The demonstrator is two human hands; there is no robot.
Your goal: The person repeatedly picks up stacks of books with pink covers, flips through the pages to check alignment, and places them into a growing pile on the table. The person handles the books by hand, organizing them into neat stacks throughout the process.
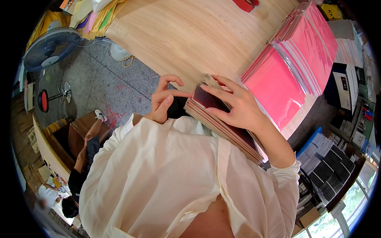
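Note:
A stack of thin, dark-covered boards or booklets (223, 131) with pale layered edges leans between my body and the table's near edge. Across its dark top face lies my right hand (240, 105), its fingers toward the far edge and its thumb on the cover, gripping the stack. My left hand (160, 101) is at the stack's left corner. Its index finger reaches out to touch that corner, while the other fingers are bent and apart with nothing visible in them. The undersides of the boards are hidden by my shirt.
Pink wrapped stacks (274, 79) line the right side of the wooden table (190, 31). A red ring-shaped roll (247, 4) lies at the far edge. To the left are a fan (51, 47), a stool (43, 100) and a seated person (85, 154). Bundled packs (325, 170) stand at lower right.

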